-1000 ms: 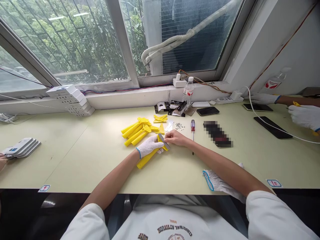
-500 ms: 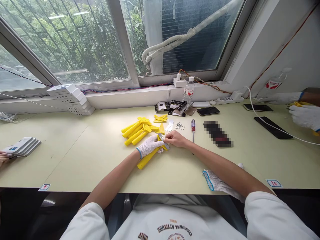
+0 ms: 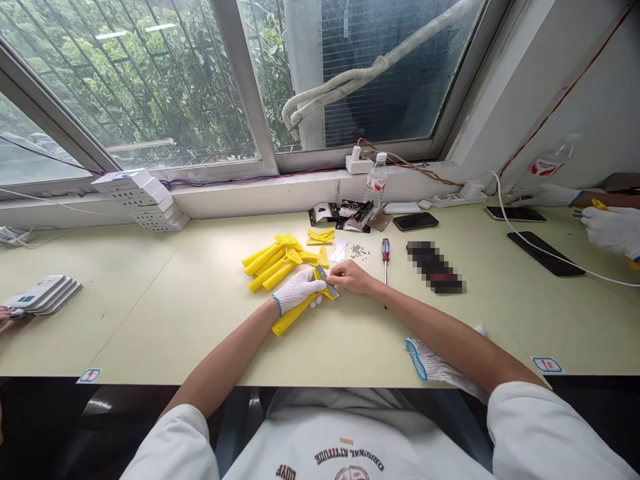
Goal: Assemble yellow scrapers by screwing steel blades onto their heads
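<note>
My left hand [image 3: 301, 289], in a white knit glove with a blue cuff, is wrapped around a yellow scraper [image 3: 290, 318], its handle pointing toward me. A grey metal blade [image 3: 327, 283] lies across the scraper's head, partly under my gloved thumb. My bare right hand [image 3: 347, 276] is closed in a pinch at the blade; whatever is between its fingertips is hidden. Just beyond lie several yellow scraper handles [image 3: 273, 261], flat yellow pieces [image 3: 321, 236], thin blades [image 3: 339, 251] and a scatter of small screws [image 3: 359, 251]. A screwdriver [image 3: 385, 257] rests right of my right hand.
A loose glove [image 3: 440, 363] lies under my right forearm. Black packets [image 3: 345, 215], a water bottle [image 3: 377, 179] and phones [image 3: 416, 221] line the back. White boxes [image 3: 143, 199] stand far left. Another person's gloved hand [image 3: 613, 230] is at the right; a stack [image 3: 47, 293] sits left.
The blade shows more of its flat face across the scraper's head, and the handle has shifted slightly left. My hands stay almost in place. The other person's hands at the right have moved.
</note>
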`<state>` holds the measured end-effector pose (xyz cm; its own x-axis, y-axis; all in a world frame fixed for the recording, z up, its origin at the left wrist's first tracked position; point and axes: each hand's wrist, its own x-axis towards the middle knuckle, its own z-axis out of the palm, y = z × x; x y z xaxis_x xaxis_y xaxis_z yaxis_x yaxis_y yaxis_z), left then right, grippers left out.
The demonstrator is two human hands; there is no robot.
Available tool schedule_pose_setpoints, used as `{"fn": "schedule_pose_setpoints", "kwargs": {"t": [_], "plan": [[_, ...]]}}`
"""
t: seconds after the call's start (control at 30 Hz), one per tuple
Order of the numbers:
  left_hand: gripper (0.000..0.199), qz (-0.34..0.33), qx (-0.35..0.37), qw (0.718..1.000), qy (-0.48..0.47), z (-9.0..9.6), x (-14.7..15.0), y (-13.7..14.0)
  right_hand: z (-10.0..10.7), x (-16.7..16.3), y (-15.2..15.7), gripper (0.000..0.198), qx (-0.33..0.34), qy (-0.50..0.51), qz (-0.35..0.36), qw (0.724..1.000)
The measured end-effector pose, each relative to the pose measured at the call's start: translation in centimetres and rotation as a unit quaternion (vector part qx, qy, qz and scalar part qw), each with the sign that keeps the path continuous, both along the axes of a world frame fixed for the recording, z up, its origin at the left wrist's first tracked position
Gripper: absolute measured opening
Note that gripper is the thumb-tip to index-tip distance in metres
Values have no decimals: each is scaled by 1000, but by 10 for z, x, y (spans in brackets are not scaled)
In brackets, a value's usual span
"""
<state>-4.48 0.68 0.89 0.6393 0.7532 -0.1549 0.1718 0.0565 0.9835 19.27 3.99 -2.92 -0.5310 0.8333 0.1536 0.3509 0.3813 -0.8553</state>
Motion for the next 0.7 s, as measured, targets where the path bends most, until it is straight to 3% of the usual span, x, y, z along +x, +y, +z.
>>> {"fn": "schedule_pose_setpoints", "kwargs": {"t": [0.47,0.7], "plan": [[31,5,-5,998,61,-1,3,-5,1,5,-3,36,0,-5,32,999],[24,30,-23,994,104,-5,2,-4,-1,0,5,37,129,-56,-135,981]]}}
